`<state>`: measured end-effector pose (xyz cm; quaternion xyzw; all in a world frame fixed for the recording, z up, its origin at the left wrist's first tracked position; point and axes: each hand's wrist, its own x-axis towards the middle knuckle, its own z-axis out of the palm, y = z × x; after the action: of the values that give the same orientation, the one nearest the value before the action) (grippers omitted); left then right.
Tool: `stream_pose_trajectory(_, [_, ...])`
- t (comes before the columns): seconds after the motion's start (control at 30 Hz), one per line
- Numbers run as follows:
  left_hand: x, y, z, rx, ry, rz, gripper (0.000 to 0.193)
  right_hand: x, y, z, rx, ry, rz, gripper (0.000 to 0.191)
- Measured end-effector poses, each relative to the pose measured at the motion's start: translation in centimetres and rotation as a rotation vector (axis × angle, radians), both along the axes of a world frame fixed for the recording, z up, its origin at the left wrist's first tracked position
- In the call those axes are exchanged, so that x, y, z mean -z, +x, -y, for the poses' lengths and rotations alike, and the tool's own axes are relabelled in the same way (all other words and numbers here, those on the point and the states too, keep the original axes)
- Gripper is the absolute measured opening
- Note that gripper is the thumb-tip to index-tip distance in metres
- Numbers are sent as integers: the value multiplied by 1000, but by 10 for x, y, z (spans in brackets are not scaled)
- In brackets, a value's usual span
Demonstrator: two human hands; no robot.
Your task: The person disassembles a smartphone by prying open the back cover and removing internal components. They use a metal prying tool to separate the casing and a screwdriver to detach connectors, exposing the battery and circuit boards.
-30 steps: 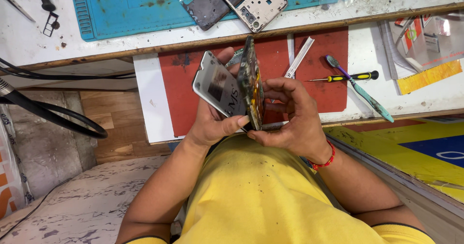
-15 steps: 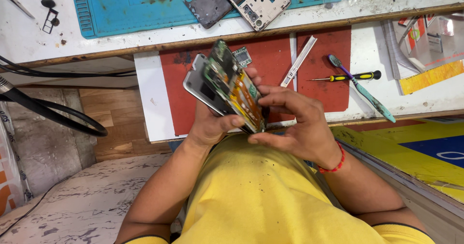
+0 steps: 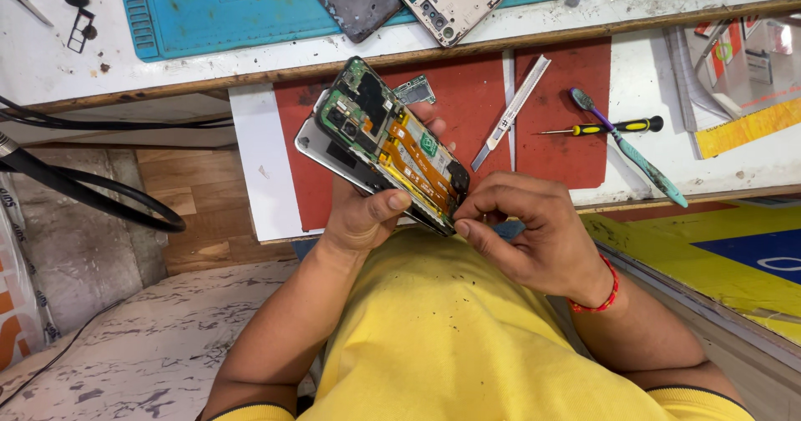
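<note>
Black cables (image 3: 92, 187): at nine o'clock, looping off the edge of the white bench (image 3: 33, 62) and hanging over the floor.

Blue rubber work mat (image 3: 217, 8): at eleven o'clock, far side of the bench, with a dark phone back cover (image 3: 355, 4) and a pale stripped phone frame (image 3: 455, 0) lying on its near edge.

Left hand (image 3: 363, 212): clamped on the opened smartphone with bare green circuit board and orange flex ribbons (image 3: 380, 141); the thumb presses the near long edge and fingers wrap behind. The phone is held in the air, tilted, its camera end toward eleven o'clock, above the red pad (image 3: 567, 137).

Step in hand: this looks like stripping the phone's insides, with work centred on its lower end at five o'clock.

Right hand (image 3: 534, 237): fingertips pinched together at the phone's bottom corner, touching it; whether they grip a small part or only the edge, I cannot tell. A red thread band sits on the wrist.

Next move, as I judge it: a fine, steady pull or pry at that corner while the left hand keeps the body from twisting, since the ribbons look easy to tear.

Grey metal ruler-like strip (image 3: 513, 108): at one o'clock on the red pad.

Small yellow-and-black screwdriver (image 3: 605, 126) and teal toothbrush (image 3: 634, 150): at two o'clock, crossing each other, untouched.
</note>
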<state>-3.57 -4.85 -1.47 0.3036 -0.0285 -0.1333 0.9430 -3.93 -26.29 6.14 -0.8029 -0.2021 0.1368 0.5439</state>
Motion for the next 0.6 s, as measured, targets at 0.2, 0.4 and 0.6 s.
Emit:
stream_pose_trajectory(0.2, [2,-1,-1,13,6,5,94,-1,0,-4,-78,-73,43,9])
stream_pose_trajectory(0.4, [4,-2,0,-40,89,22,92,3,6,-12,-106,-131,184,14])
stream_pose_trajectory(0.6, [3,-2,-2,-79,69,-10,89,10,12,-7,-159,-127,380,18])
